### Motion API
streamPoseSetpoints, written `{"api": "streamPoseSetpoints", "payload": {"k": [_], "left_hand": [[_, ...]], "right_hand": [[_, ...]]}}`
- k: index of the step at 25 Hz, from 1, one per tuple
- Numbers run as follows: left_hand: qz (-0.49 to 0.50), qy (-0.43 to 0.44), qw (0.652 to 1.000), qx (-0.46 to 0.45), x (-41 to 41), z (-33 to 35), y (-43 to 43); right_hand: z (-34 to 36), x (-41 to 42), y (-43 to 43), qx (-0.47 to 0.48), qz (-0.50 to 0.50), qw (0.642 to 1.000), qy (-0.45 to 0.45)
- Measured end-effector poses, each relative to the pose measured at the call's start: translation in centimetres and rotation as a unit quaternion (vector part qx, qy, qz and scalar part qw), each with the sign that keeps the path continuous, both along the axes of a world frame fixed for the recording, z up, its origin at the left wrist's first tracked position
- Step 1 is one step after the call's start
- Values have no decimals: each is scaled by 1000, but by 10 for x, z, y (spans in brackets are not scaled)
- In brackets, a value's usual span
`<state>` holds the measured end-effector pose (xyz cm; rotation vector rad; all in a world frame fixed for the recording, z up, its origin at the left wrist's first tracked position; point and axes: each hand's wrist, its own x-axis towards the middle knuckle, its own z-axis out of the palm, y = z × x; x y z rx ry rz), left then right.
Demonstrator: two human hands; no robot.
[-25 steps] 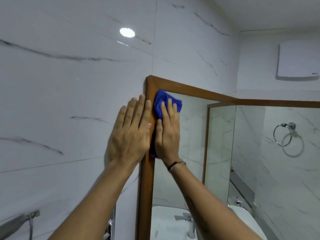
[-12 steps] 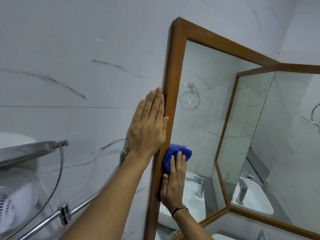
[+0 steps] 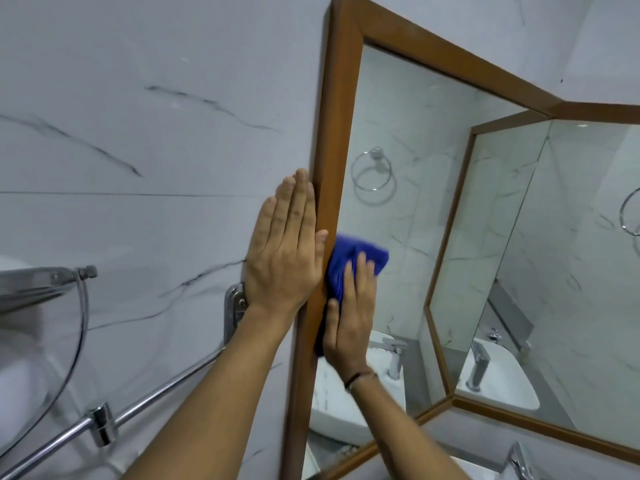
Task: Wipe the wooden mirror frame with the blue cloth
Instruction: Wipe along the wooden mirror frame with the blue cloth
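**Blue cloth pressed to the left side of the mirror frame**

Two bare forearms reach up from the bottom edge. The right hand [image 3: 349, 317] lies flat over the blue cloth [image 3: 353, 259], fingers stretched out and close together, pinning the cloth against the inner edge of the wooden mirror frame [image 3: 334, 150] and the glass just beside it. It is a flat press rather than a clenched grasp; the thumb points up along the frame. A thin dark band circles that wrist. The cloth is bunched, its upper part showing above the fingertips and slightly blurred, and a strip of it shows below the thumb against the wood.

The left hand [image 3: 285, 252] is released and empty, spread flat on the marble wall tile [image 3: 156, 150] with the fingers together and pointing up. Its index finger and thumb touch the outer edge of the frame's left upright, just beside the cloth.

Behind the left wrist a chrome bracket [image 3: 232, 308] is fixed to the wall, and a chrome rail [image 3: 145, 403] runs from it down to the lower left. A curved glass shelf [image 3: 38, 289] sits at the far left.

Deeper in, the mirror [image 3: 398, 237] reflects a towel ring, a white basin and a tap. A second framed mirror panel [image 3: 571, 271] meets the first in the corner on the right.
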<state>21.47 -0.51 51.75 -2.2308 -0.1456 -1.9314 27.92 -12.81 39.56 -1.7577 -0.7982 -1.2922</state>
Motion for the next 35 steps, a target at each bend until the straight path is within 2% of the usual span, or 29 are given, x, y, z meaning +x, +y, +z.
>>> {"api": "streamPoseSetpoints", "payload": {"k": [2,3,7,10,12,14,17,19,21,24,26,28,30,33,35], "left_hand": [[17,-5,1000,-1,1,0,0],[20,-11,1000,0,1,0,-1],[17,-26,999,-5,5,-1,-4],[21,-23,1000,0,6,-4,-3],[20,-26,999,-2,8,-4,-3],[20,-34,999,-3,7,-4,-4],[30,-29,999,-1,5,-5,-5],[26,-25,999,-7,4,-4,-5],[19,-27,999,-10,3,-5,-7],[31,-28,999,0,3,-2,-9],[21,-25,999,-14,3,-2,-7],[38,-30,999,-4,7,-6,-8],[36,-33,999,-9,9,-6,-7],[24,-32,999,-12,5,-5,-7],[29,-22,999,-12,3,-7,-8]], "right_hand": [[-41,-14,-1,-32,-18,999,13],[-37,-13,0,-37,-22,999,2],[84,15,6,9,-8,997,-77],[149,31,12,47,-27,995,-89],[124,29,13,54,-15,995,-80],[58,9,13,37,6,999,-39],[-58,-18,1,-42,-15,998,38],[-90,-23,-4,-77,-38,995,47],[-56,-15,-3,-71,-33,997,12],[68,8,5,-15,-6,997,-76],[140,23,6,22,-20,995,-98],[157,33,10,44,-20,994,-100],[118,29,12,42,-14,995,-89],[13,0,2,-1,-7,1000,-14],[-28,-7,-2,-27,-24,999,14]]}}
